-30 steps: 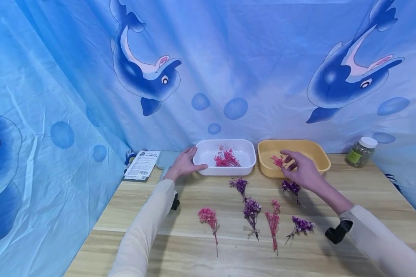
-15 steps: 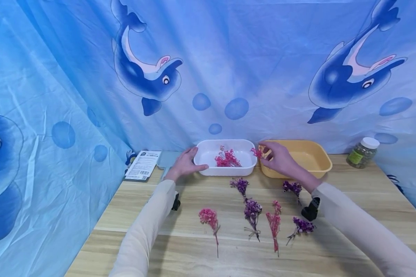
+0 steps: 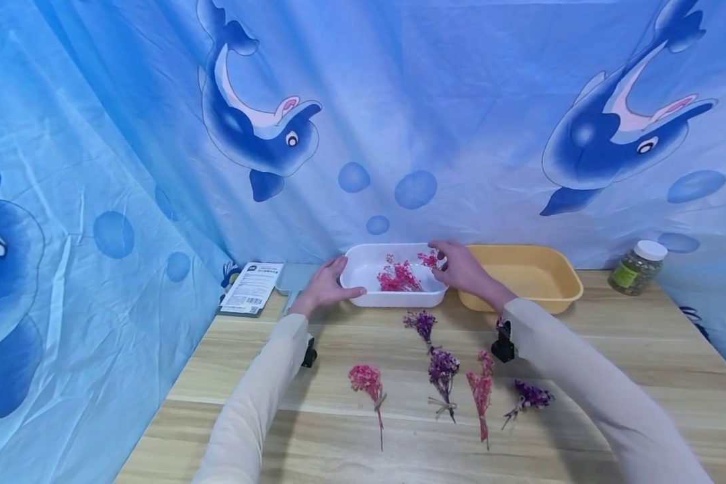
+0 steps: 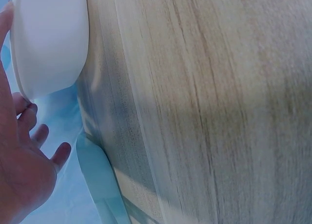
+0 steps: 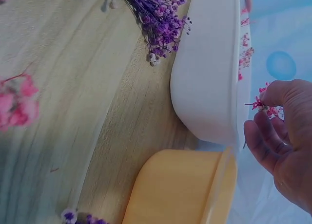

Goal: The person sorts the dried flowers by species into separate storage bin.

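My right hand (image 3: pixel 462 267) pinches a small sprig of pink dried flowers (image 5: pixel 264 105) between thumb and fingers, over the right end of the white tub (image 3: pixel 393 300). Inside that tub lies a loose pink bunch (image 3: pixel 399 277). At the tub's left end rests my left hand (image 3: pixel 327 288), its thumb along the front rim and its fingers by the left side; in the left wrist view a fingertip meets the rim and the other fingers are loosely bent. On the wooden table in front lie pink bunches (image 3: pixel 368 383) (image 3: pixel 480 391) and purple bunches (image 3: pixel 444 371) (image 3: pixel 530 396).
A yellow tub (image 3: pixel 535 304) stands right beside the white one. Further right is a lidded jar (image 3: pixel 637 269) with a green label. A printed packet (image 3: pixel 251 289) and a pale blue-green item (image 4: pixel 100 177) lie at the left back. A dolphin-print curtain (image 3: pixel 363 121) hangs behind.
My right hand has moved left with the pink sprig, from over the yellow tub to over the white tub's right end. My left hand has stayed at the white tub.
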The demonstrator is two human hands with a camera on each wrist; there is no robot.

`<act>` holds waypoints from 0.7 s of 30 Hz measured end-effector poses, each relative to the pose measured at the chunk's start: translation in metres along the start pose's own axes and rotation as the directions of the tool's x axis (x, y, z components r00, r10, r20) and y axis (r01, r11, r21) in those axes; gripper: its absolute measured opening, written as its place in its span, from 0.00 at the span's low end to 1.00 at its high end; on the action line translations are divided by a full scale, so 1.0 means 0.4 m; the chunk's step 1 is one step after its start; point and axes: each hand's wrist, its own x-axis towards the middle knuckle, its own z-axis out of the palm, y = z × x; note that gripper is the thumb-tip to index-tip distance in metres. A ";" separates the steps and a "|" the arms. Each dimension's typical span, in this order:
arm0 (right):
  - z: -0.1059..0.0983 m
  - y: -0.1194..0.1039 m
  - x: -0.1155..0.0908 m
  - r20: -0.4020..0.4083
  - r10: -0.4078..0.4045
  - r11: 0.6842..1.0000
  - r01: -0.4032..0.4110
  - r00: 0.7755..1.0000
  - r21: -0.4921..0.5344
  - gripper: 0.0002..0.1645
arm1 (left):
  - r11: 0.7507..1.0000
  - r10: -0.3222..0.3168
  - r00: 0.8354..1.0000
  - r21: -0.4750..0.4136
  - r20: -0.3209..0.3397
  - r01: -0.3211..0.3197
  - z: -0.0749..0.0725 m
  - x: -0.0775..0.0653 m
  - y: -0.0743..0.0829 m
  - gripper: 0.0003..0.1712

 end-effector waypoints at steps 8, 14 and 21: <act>0.033 -0.004 0.029 0.042 0.023 0.989 -0.017 0.999 -0.147 0.37 | 1.000 -0.015 1.000 0.002 0.008 0.015 0.003 0.001 0.000 0.63; 0.037 -0.006 0.027 0.052 0.033 0.979 -0.022 0.998 -0.201 0.35 | 1.000 -0.011 1.000 -0.002 0.006 0.011 0.009 0.003 0.003 0.62; 0.016 -0.015 -0.010 -0.029 -0.002 0.996 -0.001 1.000 -0.090 0.34 | 1.000 -0.008 1.000 -0.013 -0.002 0.008 0.005 0.004 -0.003 0.62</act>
